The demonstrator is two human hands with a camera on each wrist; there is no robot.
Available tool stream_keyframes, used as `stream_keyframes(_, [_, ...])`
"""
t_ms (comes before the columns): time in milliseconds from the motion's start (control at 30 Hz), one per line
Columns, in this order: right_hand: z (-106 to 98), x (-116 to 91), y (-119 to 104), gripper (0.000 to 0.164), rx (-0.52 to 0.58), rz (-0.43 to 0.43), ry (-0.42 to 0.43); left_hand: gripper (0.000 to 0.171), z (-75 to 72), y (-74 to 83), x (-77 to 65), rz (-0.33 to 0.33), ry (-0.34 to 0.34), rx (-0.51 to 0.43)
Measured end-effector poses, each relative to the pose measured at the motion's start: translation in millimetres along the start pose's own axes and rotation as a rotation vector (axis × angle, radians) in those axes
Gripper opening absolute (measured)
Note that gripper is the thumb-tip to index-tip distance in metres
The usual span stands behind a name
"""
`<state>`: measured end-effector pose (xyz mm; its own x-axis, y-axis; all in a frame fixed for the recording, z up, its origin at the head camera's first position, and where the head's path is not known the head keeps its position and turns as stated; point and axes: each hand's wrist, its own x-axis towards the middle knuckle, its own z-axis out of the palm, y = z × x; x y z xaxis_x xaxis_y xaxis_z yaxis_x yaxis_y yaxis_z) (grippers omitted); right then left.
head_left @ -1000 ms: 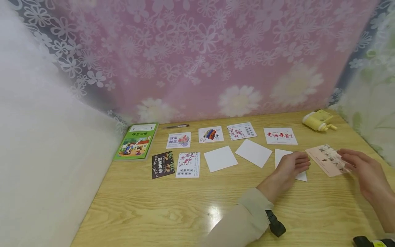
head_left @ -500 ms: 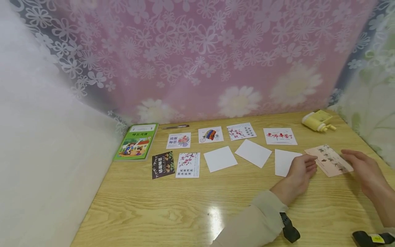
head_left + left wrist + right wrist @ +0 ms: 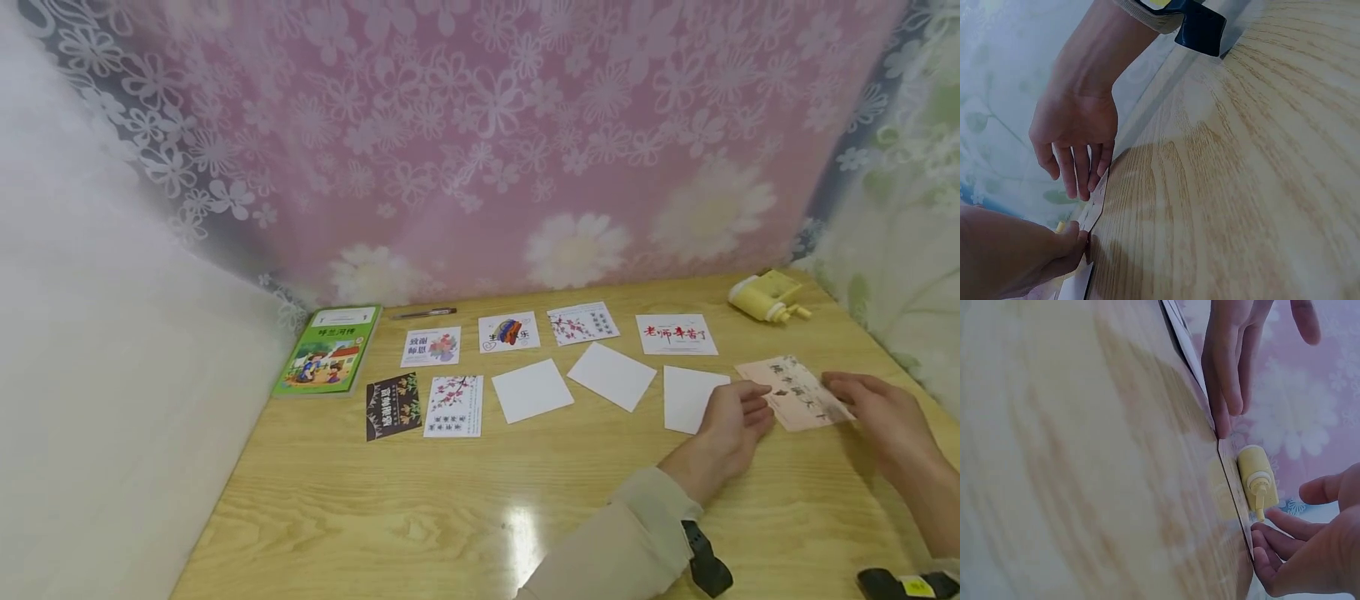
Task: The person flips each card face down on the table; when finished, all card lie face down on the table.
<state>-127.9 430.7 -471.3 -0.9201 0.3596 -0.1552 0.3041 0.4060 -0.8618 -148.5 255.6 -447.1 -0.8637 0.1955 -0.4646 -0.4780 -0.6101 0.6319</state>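
Note:
A pale pink card with dark brush lettering lies on the table at the right in the head view, between both hands. My left hand is at its left edge, fingers nearly straight, overlapping the right side of a blank white card. At the pink card's right edge is my right hand, its fingertips right at the card. In the right wrist view, the right thumb stands apart from the fingers, which touch the card's end. The left fingertips meet its other end.
Two blank cards and several printed cards lie in two rows to the left. Behind the pink card sits a yellow bottle-like object. A green book and a pen lie at the back left. Curtains border the table.
My left hand has moved right, off most of the blank white card, to the pink card's left edge. The right hand stays at the pink card's right edge.

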Motion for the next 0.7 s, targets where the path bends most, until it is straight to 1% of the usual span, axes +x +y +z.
stream_keyframes(133, [2, -3, 2, 0.06, 0.016, -0.007, 0.047, 0.012, -2.9, -0.3, 0.4, 0.0, 0.036, -0.023])
stream_keyframes(267, [5, -3, 2, 0.049, 0.111, -0.032, 0.108, 0.011, -4.3, 1.2, 0.0, 0.017, 0.048, -0.012])
stream_keyframes(333, [6, -3, 2, 0.051, 0.156, -0.039, 0.139, 0.01, -4.8, 2.5, -0.4, 0.02, 0.045, 0.0])
stream_keyframes(433, [8, -3, -1, 0.055, 0.173, -0.047, 0.199, 0.012, -5.4, 4.2, -1.1, 0.024, 0.042, 0.017])
stream_keyframes(500, [10, -4, -4, 0.055, 0.185, -0.032, 0.244, 0.013, -6.1, 5.0, -1.8, 0.024, 0.037, 0.034])
stream_keyframes(600, [11, -7, -12, 0.052, 0.268, 0.017, 0.305, 0.014, -7.4, 6.1, -3.3, 0.028, 0.015, 0.066])
stream_keyframes(700, [13, -14, -21, 0.049, 0.335, 0.038, 0.341, 0.015, -8.0, 8.3, -7.2, 0.062, -0.006, 0.119])
